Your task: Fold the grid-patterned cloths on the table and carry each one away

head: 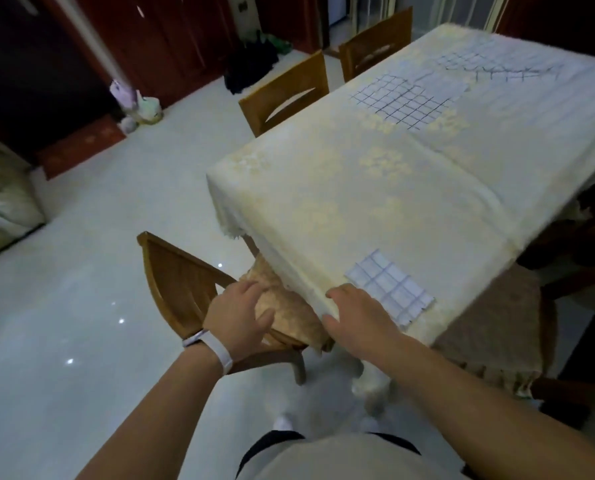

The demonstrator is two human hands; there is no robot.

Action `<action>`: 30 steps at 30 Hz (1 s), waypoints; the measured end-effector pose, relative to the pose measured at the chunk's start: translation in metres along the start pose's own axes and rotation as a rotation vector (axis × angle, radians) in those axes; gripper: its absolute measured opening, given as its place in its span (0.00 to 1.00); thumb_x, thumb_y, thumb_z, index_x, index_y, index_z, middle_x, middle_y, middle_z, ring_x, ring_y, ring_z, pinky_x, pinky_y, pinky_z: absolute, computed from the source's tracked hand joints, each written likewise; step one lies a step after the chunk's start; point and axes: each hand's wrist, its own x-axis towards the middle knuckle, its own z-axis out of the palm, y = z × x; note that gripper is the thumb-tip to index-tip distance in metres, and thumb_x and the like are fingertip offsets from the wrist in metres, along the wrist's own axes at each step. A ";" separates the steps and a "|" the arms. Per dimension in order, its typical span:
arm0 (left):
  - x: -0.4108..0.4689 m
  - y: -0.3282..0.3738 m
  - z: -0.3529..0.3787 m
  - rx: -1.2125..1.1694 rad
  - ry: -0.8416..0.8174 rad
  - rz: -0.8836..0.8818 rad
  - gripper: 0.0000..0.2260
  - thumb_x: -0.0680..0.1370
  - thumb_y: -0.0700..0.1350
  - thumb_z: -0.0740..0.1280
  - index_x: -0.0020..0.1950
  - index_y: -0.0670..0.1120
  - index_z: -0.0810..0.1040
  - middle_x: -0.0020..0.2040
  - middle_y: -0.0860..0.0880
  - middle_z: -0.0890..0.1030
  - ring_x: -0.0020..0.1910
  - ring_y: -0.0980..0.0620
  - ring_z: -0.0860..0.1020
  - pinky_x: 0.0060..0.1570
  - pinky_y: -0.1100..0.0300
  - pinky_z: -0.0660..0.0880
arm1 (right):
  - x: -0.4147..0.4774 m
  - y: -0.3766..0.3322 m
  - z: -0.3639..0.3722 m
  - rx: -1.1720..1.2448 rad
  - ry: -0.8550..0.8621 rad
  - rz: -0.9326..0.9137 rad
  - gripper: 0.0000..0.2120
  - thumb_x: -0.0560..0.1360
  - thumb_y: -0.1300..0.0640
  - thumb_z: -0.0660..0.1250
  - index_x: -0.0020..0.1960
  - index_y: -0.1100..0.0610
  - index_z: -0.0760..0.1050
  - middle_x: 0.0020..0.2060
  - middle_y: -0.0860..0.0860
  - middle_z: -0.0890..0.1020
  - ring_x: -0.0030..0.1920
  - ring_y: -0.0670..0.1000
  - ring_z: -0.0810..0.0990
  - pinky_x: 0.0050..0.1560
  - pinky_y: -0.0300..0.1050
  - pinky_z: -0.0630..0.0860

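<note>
The left hand (235,317) reaches forward palm down, with a white wristband (216,348) on its wrist. Its fingers are loose and slightly spread, thumb out to the side, and they grasp nothing. Their tips lie over the tan cushion (289,306) of the chair (178,285); whether they touch it cannot be told.

The right hand (356,315) is also palm down at the near edge of the table (358,209). Its fingers are straight and released, with the thumb apart from them, and it holds nothing.

A small folded cloth (391,287) with a grid lies flat on the table just beside the little-finger side of that hand. A second cloth (401,102) lies well beyond the fingertips, further up the table. A third cloth (497,69), rumpled, lies behind it.
</note>
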 end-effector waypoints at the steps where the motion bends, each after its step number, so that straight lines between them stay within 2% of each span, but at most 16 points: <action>1: -0.005 -0.011 -0.004 0.001 0.024 -0.027 0.19 0.77 0.57 0.62 0.66 0.52 0.74 0.66 0.51 0.75 0.63 0.50 0.73 0.60 0.53 0.73 | 0.002 -0.011 0.002 -0.010 -0.005 -0.018 0.20 0.80 0.48 0.58 0.69 0.54 0.69 0.64 0.52 0.72 0.62 0.56 0.73 0.61 0.51 0.72; 6: -0.041 -0.066 -0.029 0.010 0.101 -0.106 0.18 0.77 0.56 0.62 0.64 0.51 0.76 0.64 0.51 0.77 0.61 0.49 0.74 0.58 0.54 0.73 | 0.013 -0.078 0.025 -0.121 -0.028 -0.166 0.18 0.80 0.48 0.55 0.65 0.54 0.72 0.61 0.52 0.74 0.60 0.56 0.74 0.59 0.51 0.72; 9: -0.070 -0.110 -0.036 -0.036 0.131 -0.123 0.19 0.77 0.57 0.58 0.62 0.49 0.77 0.61 0.49 0.78 0.59 0.47 0.76 0.56 0.52 0.74 | 0.021 -0.134 0.039 -0.156 -0.044 -0.239 0.19 0.80 0.47 0.55 0.66 0.54 0.71 0.62 0.52 0.74 0.61 0.55 0.73 0.61 0.50 0.71; 12: -0.098 -0.167 -0.036 -0.045 0.085 -0.175 0.20 0.79 0.57 0.58 0.69 0.52 0.72 0.67 0.52 0.74 0.65 0.50 0.71 0.64 0.52 0.70 | 0.024 -0.194 0.062 -0.205 -0.031 -0.277 0.20 0.80 0.45 0.55 0.69 0.52 0.70 0.65 0.49 0.73 0.64 0.53 0.71 0.65 0.49 0.69; 15: -0.126 -0.224 -0.039 -0.034 0.098 -0.190 0.22 0.80 0.58 0.57 0.72 0.52 0.68 0.72 0.51 0.69 0.70 0.50 0.67 0.68 0.51 0.65 | 0.029 -0.247 0.097 -0.267 -0.015 -0.321 0.20 0.79 0.42 0.54 0.66 0.48 0.71 0.63 0.46 0.73 0.62 0.50 0.72 0.64 0.49 0.71; 18: -0.147 -0.284 -0.043 -0.015 0.100 -0.199 0.23 0.80 0.59 0.55 0.73 0.53 0.66 0.73 0.51 0.67 0.71 0.50 0.65 0.69 0.51 0.63 | 0.037 -0.294 0.129 -0.334 -0.020 -0.376 0.24 0.77 0.40 0.48 0.64 0.48 0.72 0.62 0.46 0.74 0.62 0.50 0.73 0.62 0.51 0.73; 20: -0.162 -0.318 -0.047 -0.017 0.102 -0.219 0.23 0.79 0.60 0.53 0.71 0.52 0.69 0.71 0.50 0.70 0.69 0.48 0.68 0.66 0.50 0.65 | 0.039 -0.322 0.142 -0.367 -0.022 -0.412 0.27 0.76 0.40 0.48 0.66 0.51 0.72 0.65 0.49 0.73 0.64 0.52 0.72 0.64 0.52 0.71; 24: -0.184 -0.364 -0.055 -0.017 0.153 -0.262 0.26 0.76 0.61 0.51 0.66 0.51 0.74 0.66 0.49 0.75 0.65 0.47 0.73 0.61 0.48 0.70 | 0.045 -0.367 0.152 -0.418 -0.005 -0.440 0.23 0.81 0.43 0.53 0.72 0.50 0.68 0.73 0.49 0.68 0.71 0.52 0.66 0.72 0.51 0.64; 26: -0.191 -0.380 -0.058 -0.029 0.154 -0.286 0.27 0.75 0.62 0.49 0.66 0.51 0.74 0.66 0.48 0.75 0.65 0.46 0.73 0.62 0.48 0.69 | 0.052 -0.386 0.155 -0.411 -0.017 -0.432 0.22 0.82 0.44 0.53 0.73 0.50 0.68 0.74 0.50 0.66 0.72 0.53 0.65 0.71 0.51 0.62; 30: -0.201 -0.403 -0.062 -0.048 0.151 -0.335 0.29 0.75 0.64 0.46 0.67 0.52 0.74 0.67 0.49 0.74 0.66 0.47 0.72 0.63 0.48 0.67 | 0.069 -0.415 0.170 -0.419 -0.048 -0.457 0.23 0.82 0.42 0.52 0.73 0.50 0.66 0.75 0.51 0.65 0.72 0.55 0.65 0.70 0.52 0.64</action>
